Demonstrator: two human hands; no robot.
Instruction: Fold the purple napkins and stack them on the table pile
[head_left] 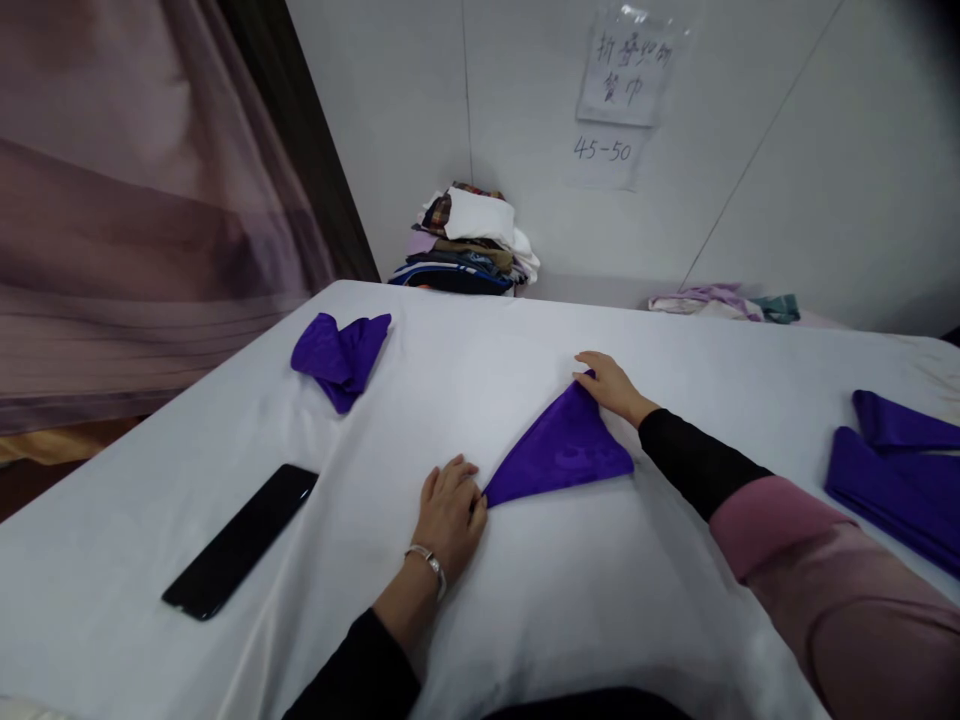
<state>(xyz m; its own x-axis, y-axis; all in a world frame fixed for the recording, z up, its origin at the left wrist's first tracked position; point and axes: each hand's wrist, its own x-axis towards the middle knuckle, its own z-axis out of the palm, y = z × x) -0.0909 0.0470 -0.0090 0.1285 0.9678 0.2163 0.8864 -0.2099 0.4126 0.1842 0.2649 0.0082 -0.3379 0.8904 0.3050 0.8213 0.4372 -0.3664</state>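
A purple cloth napkin [559, 450], folded into a triangle, lies flat on the white tablecloth [517, 620] in front of me. My left hand [451, 505], with a silver bracelet at the wrist, is at the napkin's left point and grips that corner between thumb and fingers. At the upper corner, my right hand [609, 385] pinches the cloth between thumb and forefinger. The napkin's lower right corner lies free on the table.
A crumpled purple cloth [341, 358] sits at the far left, with a black phone-like slab [241, 540] nearer me. More folded purple cloths [900, 470] lie at the right. Stacked clothes [469, 245] stand behind the table, and paper signs [626, 80] hang on the wall.
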